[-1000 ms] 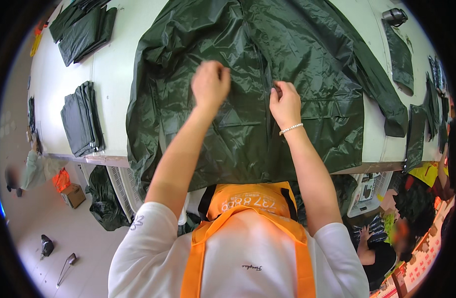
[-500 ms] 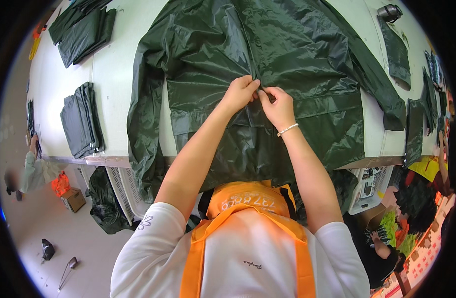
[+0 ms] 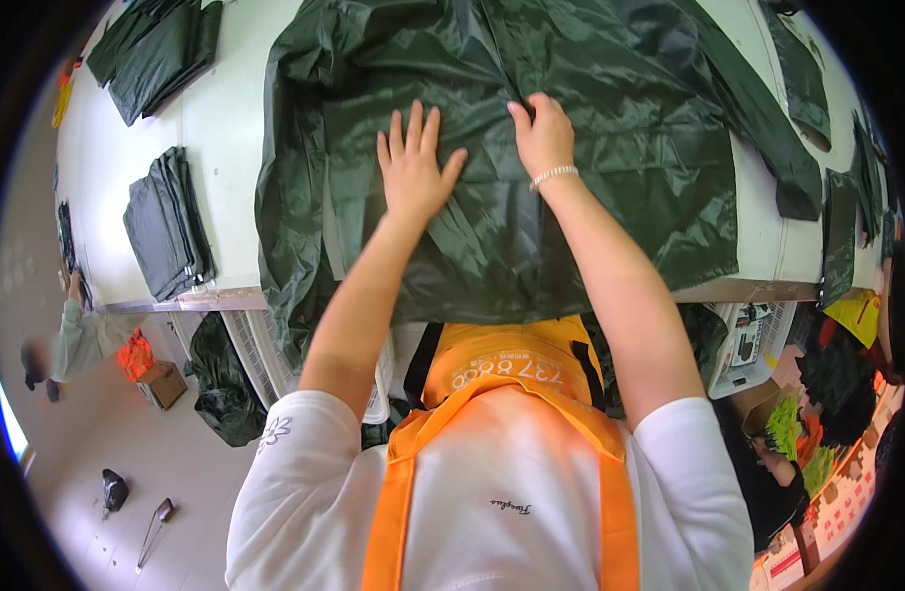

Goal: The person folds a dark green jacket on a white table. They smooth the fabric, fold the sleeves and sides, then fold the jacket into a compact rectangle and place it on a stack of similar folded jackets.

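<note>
White and long, the table (image 3: 226, 148) runs across the view with a dark green raincoat (image 3: 610, 108) spread over it, the hem hanging off the near edge toward the person in the orange apron (image 3: 502, 369). Folded dark green pieces (image 3: 167, 227) lie in a stack to the left, more at the far left corner (image 3: 152, 49). Left hand (image 3: 413, 172) lies flat on the front of the coat, fingers spread; right hand (image 3: 543, 133) just beside it has its fingers curled onto the fabric (whether it pinches a fold I cannot tell). It looks like smoothing the front panel flat; a clean fold likely calls for both hands holding the slippery cloth taut.
</note>
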A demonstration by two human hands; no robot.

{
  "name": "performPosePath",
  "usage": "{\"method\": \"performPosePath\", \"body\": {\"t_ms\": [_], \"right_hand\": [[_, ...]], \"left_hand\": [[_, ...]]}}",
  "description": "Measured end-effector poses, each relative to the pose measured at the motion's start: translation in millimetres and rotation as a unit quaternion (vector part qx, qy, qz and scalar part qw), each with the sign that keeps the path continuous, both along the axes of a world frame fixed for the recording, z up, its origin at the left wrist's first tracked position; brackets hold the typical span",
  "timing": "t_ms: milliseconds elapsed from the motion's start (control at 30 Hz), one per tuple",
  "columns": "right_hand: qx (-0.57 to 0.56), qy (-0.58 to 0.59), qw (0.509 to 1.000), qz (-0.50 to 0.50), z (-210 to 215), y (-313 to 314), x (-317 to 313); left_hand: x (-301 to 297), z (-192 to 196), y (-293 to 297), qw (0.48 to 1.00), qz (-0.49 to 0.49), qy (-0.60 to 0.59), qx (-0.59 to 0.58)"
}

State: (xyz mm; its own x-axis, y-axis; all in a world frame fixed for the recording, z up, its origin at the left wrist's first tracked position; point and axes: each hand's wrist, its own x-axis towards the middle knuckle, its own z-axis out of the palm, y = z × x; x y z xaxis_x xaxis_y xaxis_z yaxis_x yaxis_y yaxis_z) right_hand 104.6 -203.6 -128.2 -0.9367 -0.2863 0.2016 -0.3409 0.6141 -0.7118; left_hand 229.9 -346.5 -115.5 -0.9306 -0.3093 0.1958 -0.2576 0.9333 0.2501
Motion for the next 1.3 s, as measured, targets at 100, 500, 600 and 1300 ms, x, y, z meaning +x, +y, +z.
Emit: {"method": "performPosePath", "body": {"t_ms": [100, 500, 600, 1300], "right_hand": [[0.029, 0.011, 0.998, 0.057, 15, -12, -19], [0.049, -0.251, 0.966, 0.050, 65, 132, 154], [-0.013, -0.223, 0.974, 0.044, 67, 139, 159], [-0.043, -0.328, 0.937, 0.113, 53, 158, 136]], "left_hand": [[-34, -1, -34, 0.998, -0.030, 0.031, -0.037], [118, 36, 112, 0.542, 0.098, -0.332, 0.766], [119, 39, 120, 0.343, 0.249, -0.258, 0.868], [105, 70, 159, 0.353, 0.321, 0.025, 0.879]]}}
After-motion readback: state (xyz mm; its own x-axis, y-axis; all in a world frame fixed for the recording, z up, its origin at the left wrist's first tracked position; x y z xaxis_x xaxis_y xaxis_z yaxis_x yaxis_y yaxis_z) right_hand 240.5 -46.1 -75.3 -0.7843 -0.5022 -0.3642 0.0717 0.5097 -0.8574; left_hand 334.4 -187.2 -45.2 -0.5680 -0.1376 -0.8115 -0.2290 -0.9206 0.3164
